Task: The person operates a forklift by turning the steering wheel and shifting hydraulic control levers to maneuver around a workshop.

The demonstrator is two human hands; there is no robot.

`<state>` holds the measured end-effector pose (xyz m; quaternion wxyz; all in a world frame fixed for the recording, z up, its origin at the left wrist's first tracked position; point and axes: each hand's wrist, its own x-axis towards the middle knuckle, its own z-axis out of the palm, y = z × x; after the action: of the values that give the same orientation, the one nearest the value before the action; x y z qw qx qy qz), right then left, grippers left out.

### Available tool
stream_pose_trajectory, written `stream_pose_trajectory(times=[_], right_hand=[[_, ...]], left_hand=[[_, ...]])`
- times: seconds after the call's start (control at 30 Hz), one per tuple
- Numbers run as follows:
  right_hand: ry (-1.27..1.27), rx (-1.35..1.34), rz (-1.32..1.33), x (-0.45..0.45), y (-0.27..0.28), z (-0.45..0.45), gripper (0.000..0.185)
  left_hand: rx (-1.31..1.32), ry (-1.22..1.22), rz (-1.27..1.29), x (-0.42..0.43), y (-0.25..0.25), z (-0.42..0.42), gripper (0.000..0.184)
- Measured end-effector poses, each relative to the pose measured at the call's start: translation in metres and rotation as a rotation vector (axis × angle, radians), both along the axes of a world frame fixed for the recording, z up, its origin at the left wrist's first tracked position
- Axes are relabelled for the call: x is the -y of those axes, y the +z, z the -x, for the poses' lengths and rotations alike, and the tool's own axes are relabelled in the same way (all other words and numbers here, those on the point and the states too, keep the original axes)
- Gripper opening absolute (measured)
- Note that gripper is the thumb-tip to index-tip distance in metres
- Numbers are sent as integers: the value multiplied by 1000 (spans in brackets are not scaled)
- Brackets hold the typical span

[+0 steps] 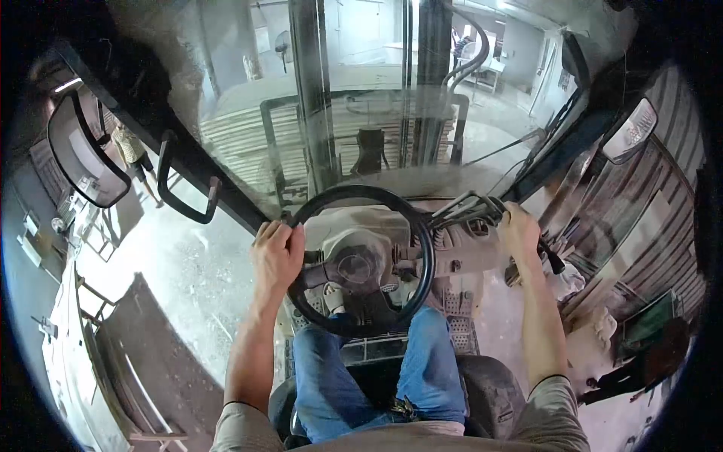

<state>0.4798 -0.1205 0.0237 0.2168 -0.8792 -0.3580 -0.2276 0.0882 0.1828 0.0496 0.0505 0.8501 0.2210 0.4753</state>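
Note:
I sit behind a black steering wheel (pixel 427 260) in what looks like a forklift cab. My left hand (pixel 277 255) is closed at the upper left of the rim, its thumb lying along the near side. My right hand (pixel 520 228) is closed on a control lever (pixel 495 205) to the right of the wheel; its grip is mostly hidden under the fingers. More levers (pixel 463 202) stand beside it on the dusty dashboard. Below the wheel, a sandalled foot (pixel 334 297) shows near the pedals.
Beyond the windscreen stand the upright mast (pixel 310 98) and a stack of slatted boards (pixel 233 147). Side mirrors (pixel 83 154) flank the cab, and a grab handle (pixel 184 200) is at left. A person (pixel 133 151) stands outside at left. Boards (pixel 633 233) lean at right.

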Motion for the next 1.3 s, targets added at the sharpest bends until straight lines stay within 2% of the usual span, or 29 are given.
stream_pose_trajectory(times=[0.1, 0.2, 0.23, 0.27, 0.3, 0.43, 0.47, 0.53, 0.67, 0.77, 0.87, 0.97, 1.2, 1.3], right_hand=[[-67, -21, 46, -11, 13, -15, 23], [13, 11, 43, -14, 5, -45, 23], [-82, -101, 53, -18, 20, -32, 22], [-72, -77, 21, -22, 17, -36, 22], [-63, -72, 22, -20, 10, -38, 22], [-26, -63, 15, -24, -9, -51, 22], [-23, -58, 4, -24, -12, -51, 22], [-60, -94, 83, -25, -11, -54, 23], [-40, -78, 34, -22, -21, -58, 20], [-7, -21, 22, -23, -21, -69, 18], [-26, -18, 33, -27, -14, -72, 18], [-10, -15, 45, -22, -14, -81, 18], [-42, -109, 47, -12, 32, -46, 19], [-30, -88, 40, -10, 36, -42, 21]], left_hand=[[-6, -51, 64, 20, -13, 21, 28], [-52, -135, 139, 56, -28, 35, 28], [-53, -139, 174, 74, -37, 37, 28], [-32, -170, 168, 83, -47, 30, 27], [-135, -169, 150, 96, -53, 36, 26], [-88, -301, 99, 139, -107, 15, 25], [-164, -283, 109, 152, -97, 9, 28], [-95, -367, 109, 164, -106, -10, 25], [-118, -413, 74, 188, -95, -38, 27], [-148, -510, 69, 194, -108, -74, 23], [-58, -537, 42, 192, -101, -105, 25], [-47, -538, 55, 199, -91, -107, 26], [-45, -567, 72, 204, -63, -94, 24], [-66, -583, 4, 204, -54, -95, 23]])
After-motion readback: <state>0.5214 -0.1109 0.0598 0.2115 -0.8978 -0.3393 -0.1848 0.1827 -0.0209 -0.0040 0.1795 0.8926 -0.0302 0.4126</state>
